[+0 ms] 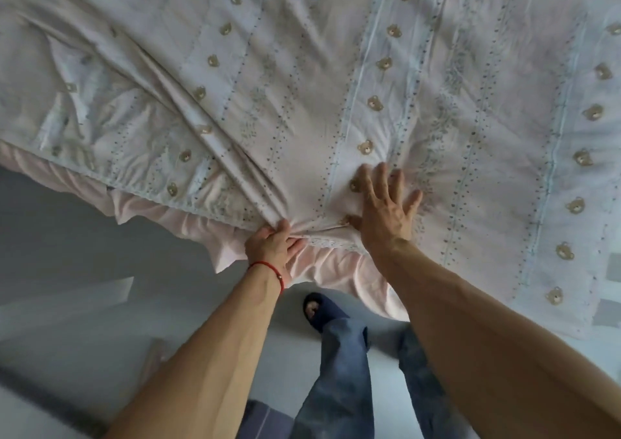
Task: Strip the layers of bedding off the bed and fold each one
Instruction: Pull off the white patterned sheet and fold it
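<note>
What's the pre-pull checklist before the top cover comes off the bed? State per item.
1. Left hand grips the bear-print cover at its near edge, fabric bunched in the fingers: ok.
2. Right hand has a grip: not ok, it lies flat on the cover with fingers spread.
3. Nothing lying on the visible part of the cover: ok.
4. Cover separate from the pink ruffled layer under it: cannot tell, the edges meet at the left hand.
5. Far corners of the cover free: cannot tell, out of view.
6. Footing: ok, slippered foot on bare floor.
</note>
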Motion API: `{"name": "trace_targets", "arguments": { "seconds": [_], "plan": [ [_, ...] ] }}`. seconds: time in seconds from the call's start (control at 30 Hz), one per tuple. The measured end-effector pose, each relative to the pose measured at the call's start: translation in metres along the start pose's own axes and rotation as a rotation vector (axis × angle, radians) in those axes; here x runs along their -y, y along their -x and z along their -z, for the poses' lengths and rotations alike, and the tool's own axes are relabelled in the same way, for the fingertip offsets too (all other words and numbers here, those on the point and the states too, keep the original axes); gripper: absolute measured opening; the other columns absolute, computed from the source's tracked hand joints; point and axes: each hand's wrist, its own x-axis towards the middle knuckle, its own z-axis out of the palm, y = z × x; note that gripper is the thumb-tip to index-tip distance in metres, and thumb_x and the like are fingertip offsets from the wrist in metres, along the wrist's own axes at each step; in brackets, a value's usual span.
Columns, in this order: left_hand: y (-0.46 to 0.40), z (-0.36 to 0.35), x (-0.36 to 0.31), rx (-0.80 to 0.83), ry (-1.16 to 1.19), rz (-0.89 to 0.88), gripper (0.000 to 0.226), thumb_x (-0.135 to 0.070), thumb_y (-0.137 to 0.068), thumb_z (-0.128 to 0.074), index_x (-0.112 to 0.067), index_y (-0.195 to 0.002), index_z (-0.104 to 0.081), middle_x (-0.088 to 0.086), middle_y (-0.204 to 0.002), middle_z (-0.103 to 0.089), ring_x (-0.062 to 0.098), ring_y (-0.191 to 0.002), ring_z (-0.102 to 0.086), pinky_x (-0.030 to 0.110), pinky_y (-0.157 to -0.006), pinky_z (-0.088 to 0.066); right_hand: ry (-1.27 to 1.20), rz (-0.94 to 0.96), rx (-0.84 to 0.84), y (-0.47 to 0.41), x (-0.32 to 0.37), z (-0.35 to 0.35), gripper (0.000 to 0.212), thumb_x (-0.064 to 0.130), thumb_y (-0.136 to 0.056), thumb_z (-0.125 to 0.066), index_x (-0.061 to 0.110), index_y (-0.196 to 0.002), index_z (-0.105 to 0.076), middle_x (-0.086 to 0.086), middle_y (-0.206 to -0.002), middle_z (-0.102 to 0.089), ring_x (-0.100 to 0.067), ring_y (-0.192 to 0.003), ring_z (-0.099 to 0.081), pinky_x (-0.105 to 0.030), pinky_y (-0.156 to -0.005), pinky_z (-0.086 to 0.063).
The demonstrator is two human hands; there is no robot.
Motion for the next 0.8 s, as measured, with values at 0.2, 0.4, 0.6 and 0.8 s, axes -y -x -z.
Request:
{"name": "trace_targets", "arguments": {
  "seconds": [0.2,0.4,0.6,0.8],
  "plan": [
    [-0.047,0.004,-0.058,-0.162,-0.213,-0.163,0.027,-0.026,-0.080,-0.081,-0.008,-0.095,-0.069,0.013,-0.097,-0.075,0.022,-0.076,-0.073,0.040,-0.069,-0.064,0.089,-0.052,0.004,-0.010,0.003,-0.009,0.116,0.015,-0.091,-0.074,0.033,-0.161,0.018,-0.002,-0.168,0.028,-0.035,-0.154,0.023,-0.069,-0.113,0.014],
    [-0.086,0.004,-0.080,0.016,-0.192,0.088,0.027,-0.007,-0.089,-0.074,-0.006,-0.112,-0.061,0.012,-0.112,-0.070,0.023,-0.095,-0.068,0.029,-0.052,-0.053,0.159,-0.135,0.061,-0.016,0.017,-0.007,0.108,-0.001,-0.094,-0.062,0.028,-0.162,0.017,-0.005,-0.167,0.029,-0.037,-0.154,0.024,-0.073,-0.118,0.006],
    [-0.099,0.004,-0.086,0.146,-0.230,0.238,0.009,-0.011,-0.097,-0.066,-0.011,-0.099,-0.057,0.008,-0.099,-0.065,0.018,-0.085,-0.062,0.033,-0.076,-0.052,0.159,-0.154,0.049,-0.018,0.016,-0.015,0.104,0.010,-0.097,-0.064,0.027,-0.162,0.017,-0.004,-0.168,0.029,-0.038,-0.153,0.026,-0.073,-0.116,0.011],
    [-0.098,0.009,-0.102,0.228,-0.213,0.370,0.012,-0.011,-0.095,-0.067,-0.008,-0.096,-0.055,0.012,-0.099,-0.064,0.024,-0.091,-0.062,0.033,-0.071,-0.052,0.126,-0.233,0.015,-0.018,0.036,-0.007,0.101,-0.024,-0.088,-0.043,0.023,-0.165,0.004,-0.006,-0.170,0.023,-0.038,-0.154,0.023,-0.075,-0.117,0.005]
  ]
}}
